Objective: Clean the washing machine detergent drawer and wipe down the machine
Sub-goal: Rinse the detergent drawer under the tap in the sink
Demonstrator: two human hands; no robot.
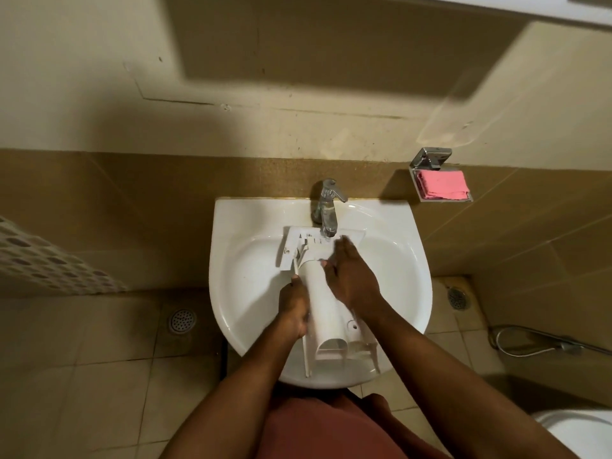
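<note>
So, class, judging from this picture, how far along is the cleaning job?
Done: the detergent drawer is out, over the sink. In hand: the left hand grips its edge, the right hand presses on it below the tap. Left: wiping the machine, not in view.

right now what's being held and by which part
The drawer, over the sink. The left hand grips its left side edge about midway; the right hand rests on its top, fingers fairly straight.

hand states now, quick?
Left hand: grips the detergent drawer by its left edge.
Right hand: open, fingers flat on the drawer.
</note>
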